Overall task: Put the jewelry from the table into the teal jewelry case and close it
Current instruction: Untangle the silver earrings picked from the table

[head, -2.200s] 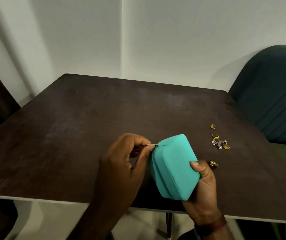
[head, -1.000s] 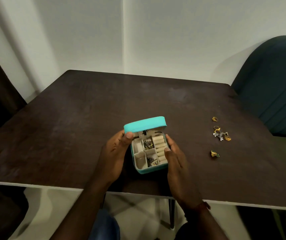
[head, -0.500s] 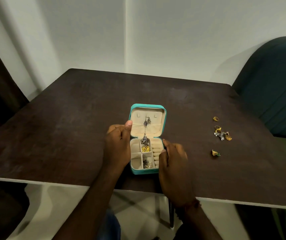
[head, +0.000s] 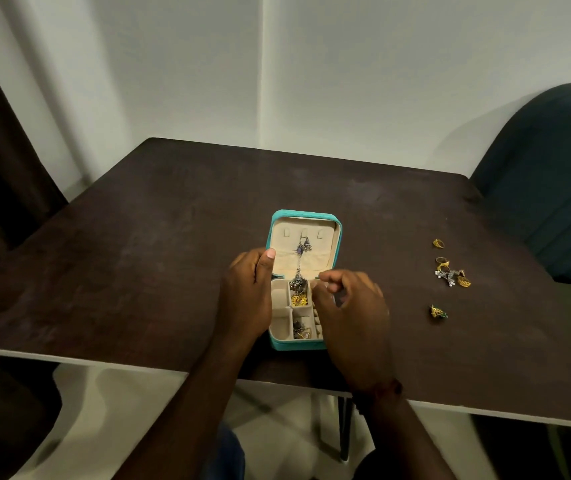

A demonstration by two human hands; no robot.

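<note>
Holding the case: the left hand (head: 246, 292) lies against the left side of the teal rectangular jewelry case (head: 303, 214), its thumb laid over the lid's left rim; its other fingers are tucked down beside the case, out of sight.
Right hand: the right hand (head: 350, 306) hovers over the right half of the case's base with its fingers curled and thumb and forefinger close together. It is blurred, so I cannot tell whether it pinches anything.
Case: it sits on the dark brown wooden table (head: 138, 258) at the centre of the frame, open, with its beige-lined lid laid back toward the top of the frame.
Inside the lid: a dangling silver earring (head: 303, 247) hangs down the lining toward the base.
Inside the base: a round gold piece (head: 299, 300) sits in an upper compartment and a few dark silver pieces (head: 299, 330) in the one below it. The two left compartments show only lining.
Loose jewelry: it lies on the table at centre right, well apart from the case. A small gold ring (head: 438, 243) is uppermost, a cluster of gold rings and a silver stone-set piece (head: 452, 273) is below it, and a gold-and-green piece (head: 438, 312) is lowest.
Wrist: a reddish-brown band (head: 381, 391) circles the right wrist.
Surroundings: a dark teal padded chair (head: 554, 185) stands at the right edge, and a white wall (head: 346, 64) fills the top.
</note>
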